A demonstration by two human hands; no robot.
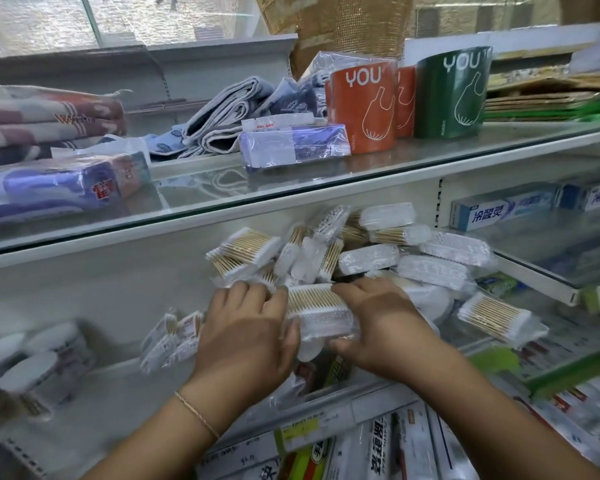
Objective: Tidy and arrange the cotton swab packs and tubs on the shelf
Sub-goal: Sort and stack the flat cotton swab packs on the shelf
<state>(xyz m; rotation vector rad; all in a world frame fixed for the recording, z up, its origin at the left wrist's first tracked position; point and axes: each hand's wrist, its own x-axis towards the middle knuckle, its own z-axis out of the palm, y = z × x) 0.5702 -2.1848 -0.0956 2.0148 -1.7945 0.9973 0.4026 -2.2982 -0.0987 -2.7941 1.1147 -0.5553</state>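
Swab pack [321,311] sits mid-shelf, long axis left-right, sticks pointing toward the back wall. Our left hand [246,327] and right hand [378,323] clamp its two ends. Heaped packs [368,258] crowd behind; bare shelf [118,386] opens leftward before the tubs [39,368].

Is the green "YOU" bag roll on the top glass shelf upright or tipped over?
Upright. The green "YOU" bag roll stands on end on the top glass shelf; its lettering reads level.
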